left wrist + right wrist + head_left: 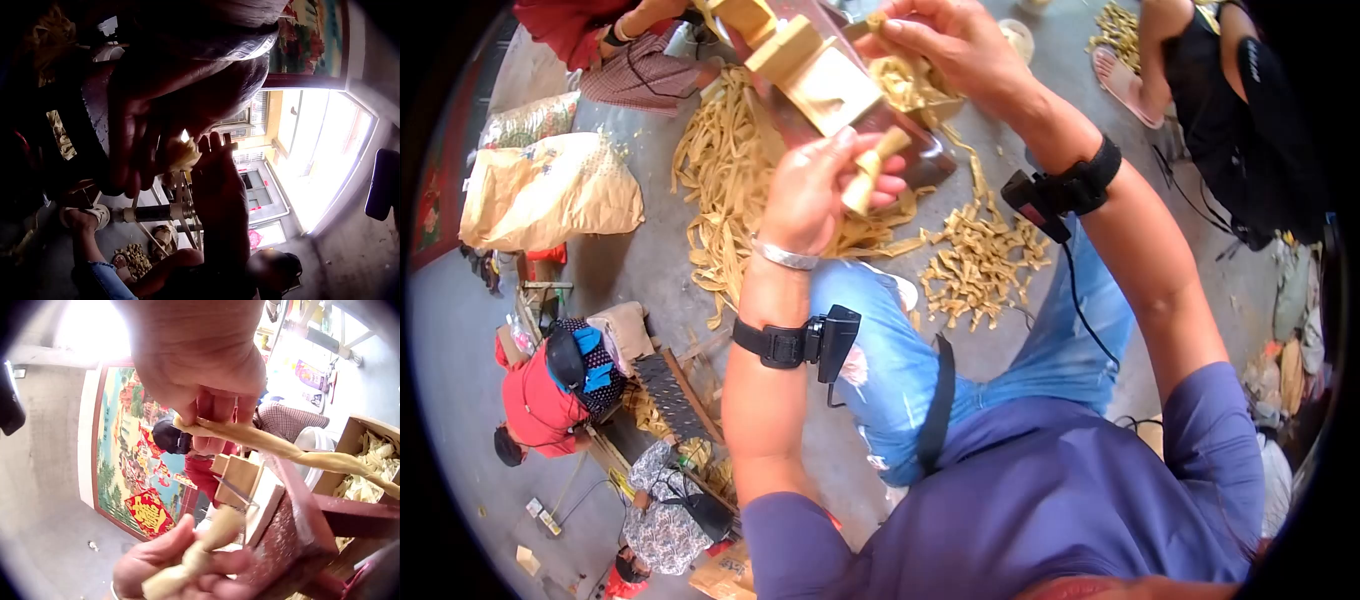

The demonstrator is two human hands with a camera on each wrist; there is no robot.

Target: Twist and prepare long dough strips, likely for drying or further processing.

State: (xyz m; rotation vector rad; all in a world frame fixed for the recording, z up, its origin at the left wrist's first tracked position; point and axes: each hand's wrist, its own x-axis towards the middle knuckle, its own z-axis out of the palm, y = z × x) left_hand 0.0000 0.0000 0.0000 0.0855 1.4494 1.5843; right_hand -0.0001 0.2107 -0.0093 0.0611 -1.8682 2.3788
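Observation:
My left hand [805, 195] holds a short knotted piece of yellowish bean curd skin [872, 172] across its fingers, in front of a wooden block [828, 80]. The right wrist view shows the knot [197, 556] tied at its middle, with two flared ends. Above it, the fingers of my right hand [203, 381] pinch the end of a long, twisted bean curd strip [281, 449], which runs off to the right. A thin metal blade [234, 489] stands at the block. In the left wrist view both hands are dark.
The block sits on a dark red bench [297, 550]. Loose strips [730, 170] heap on the floor at left; a pile of finished knots [985, 265] lies near my knees. A cardboard box [359, 440] holds more strips. Other people sit close by, one with a sandalled foot [1125, 85].

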